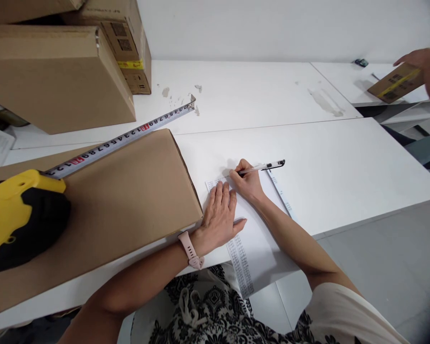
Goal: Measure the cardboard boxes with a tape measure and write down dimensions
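My right hand [249, 180] grips a pen [265, 166] with a clear barrel and black cap, its tip down at the top of a paper sheet [261, 239]. The sheet has printed columns along its edge and overhangs the table's near side. My left hand [220, 215] lies flat on the paper with the fingers stretched out. Left of it is a closed cardboard box [139, 191]. A yellow and black tape measure [25, 210] rests on the box, its blade [129, 136] pulled out across the top and past the far edge.
Large cardboard boxes [57, 81] stand at the back left, one with yellow tape. The white table [344, 162] continues to the right. At the far right another person's hand [428, 67] holds a small taped box [397, 84]. A small dark object [361, 62] lies near the wall.
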### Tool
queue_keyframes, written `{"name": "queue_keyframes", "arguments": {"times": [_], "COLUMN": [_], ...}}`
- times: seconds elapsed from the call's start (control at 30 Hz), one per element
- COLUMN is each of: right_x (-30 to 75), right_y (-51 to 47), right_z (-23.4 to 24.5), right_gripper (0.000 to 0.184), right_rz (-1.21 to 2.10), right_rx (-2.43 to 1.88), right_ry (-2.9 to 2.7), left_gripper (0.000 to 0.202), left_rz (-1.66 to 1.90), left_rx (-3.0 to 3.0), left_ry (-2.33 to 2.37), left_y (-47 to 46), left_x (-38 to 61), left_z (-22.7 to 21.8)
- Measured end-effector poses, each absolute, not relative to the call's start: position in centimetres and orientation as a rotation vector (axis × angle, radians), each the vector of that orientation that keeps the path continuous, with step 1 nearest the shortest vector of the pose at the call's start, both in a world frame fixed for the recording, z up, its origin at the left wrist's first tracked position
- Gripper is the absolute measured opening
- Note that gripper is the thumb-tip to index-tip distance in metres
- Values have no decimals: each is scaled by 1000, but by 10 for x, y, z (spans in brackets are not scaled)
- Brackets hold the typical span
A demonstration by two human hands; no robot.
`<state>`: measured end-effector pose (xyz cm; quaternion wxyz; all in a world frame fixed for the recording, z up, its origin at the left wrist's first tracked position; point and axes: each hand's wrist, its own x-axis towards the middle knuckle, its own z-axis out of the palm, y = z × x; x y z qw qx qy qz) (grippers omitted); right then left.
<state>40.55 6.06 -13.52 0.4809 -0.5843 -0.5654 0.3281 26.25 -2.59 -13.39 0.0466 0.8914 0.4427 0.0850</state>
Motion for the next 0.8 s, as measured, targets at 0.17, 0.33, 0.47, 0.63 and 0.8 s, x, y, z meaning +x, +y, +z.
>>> {"name": "queue_keyframes", "arguments": {"times": [0.17, 0.33, 0.47, 0.63, 0.8], "right_x": [406, 404, 414, 448, 465], "right_y": [60, 60, 65, 76, 82], "right_z": [-134, -136, -140, -144, -151], "right_gripper": [22, 25, 23, 17, 45], "right_rz": [801, 789, 644, 293, 174], "right_rx": [-1421, -1423, -1427, -1485, -1607], "right_ry": [-1387, -1375, -1334, -1567, -1797], "left_gripper": [85, 85, 85, 81, 33], "left_rz": [272, 273, 292, 348, 805], "left_rx": [2709, 2706, 2711, 2704, 2753], "left_ry": [1362, 1354, 1335, 1302, 1023], "left_y": [-26, -26, -26, -20, -40], "left_x": [263, 263, 262, 257, 253], "left_z": [-135, -136, -136, -140, -110]}}
